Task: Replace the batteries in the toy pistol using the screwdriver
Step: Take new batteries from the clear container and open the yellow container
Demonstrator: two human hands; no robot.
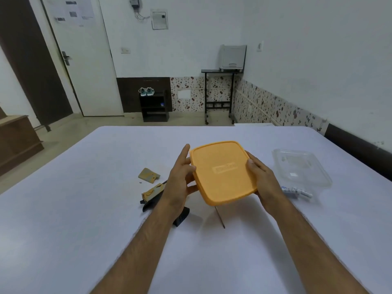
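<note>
Orange square plastic lid (222,171) is being gripped by both hands, left hand (180,179) and right hand (263,179). Black-and-tan toy pistol (153,195) is lying opened beneath the left hand, thin metal screwdriver (220,217) below both; blue-white batteries (296,190) right. Judging, fetching batteries comes next.

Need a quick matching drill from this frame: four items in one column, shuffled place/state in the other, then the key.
Items:
1. orange lid
2. clear container
3. batteries
4. battery cover

States:
A. lying on the table left of the left hand
B. held up between both hands
C. open on the table, right of the right hand
D. lying by the near edge of the clear container

Pairs: 1-B, 2-C, 3-D, 4-A
</note>
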